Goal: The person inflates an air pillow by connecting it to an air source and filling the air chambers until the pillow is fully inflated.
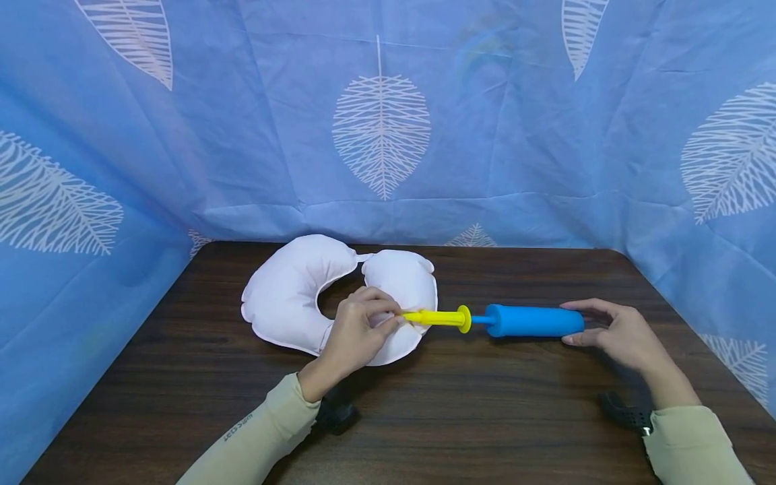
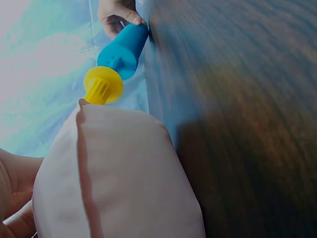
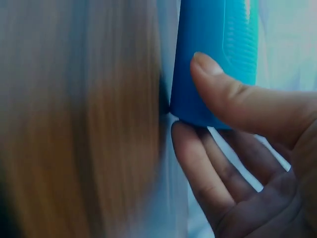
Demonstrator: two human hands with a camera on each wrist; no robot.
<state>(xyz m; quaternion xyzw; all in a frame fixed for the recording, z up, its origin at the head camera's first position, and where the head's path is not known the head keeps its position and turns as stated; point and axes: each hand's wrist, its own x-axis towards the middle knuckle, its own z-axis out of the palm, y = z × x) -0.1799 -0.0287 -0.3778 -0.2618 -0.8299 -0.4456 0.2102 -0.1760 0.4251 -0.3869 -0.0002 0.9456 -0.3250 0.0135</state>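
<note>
A white U-shaped inflatable neck pillow (image 1: pixel 279 289), plump with air, lies on the table. A hand air pump runs sideways to its right, with a blue barrel (image 1: pixel 533 321), a thin blue rod and a yellow nozzle section (image 1: pixel 439 318). My left hand (image 1: pixel 354 333) is over the pillow's right arm, thumb and fingers pinching at the nozzle's narrow tip. Fingertips hide where tip and pillow meet. My right hand (image 1: pixel 627 340) holds the barrel's far end between thumb and fingers. In the left wrist view the pillow (image 2: pixel 133 168) covers most of the nozzle.
Dark wood-grain table (image 1: pixel 473 417) lies under everything. Blue cloth (image 1: pixel 261 135) with white leaf prints hangs behind and at both sides. Black straps (image 1: pixel 627 412) circle the wrists below beige sleeves (image 1: pixel 261 424).
</note>
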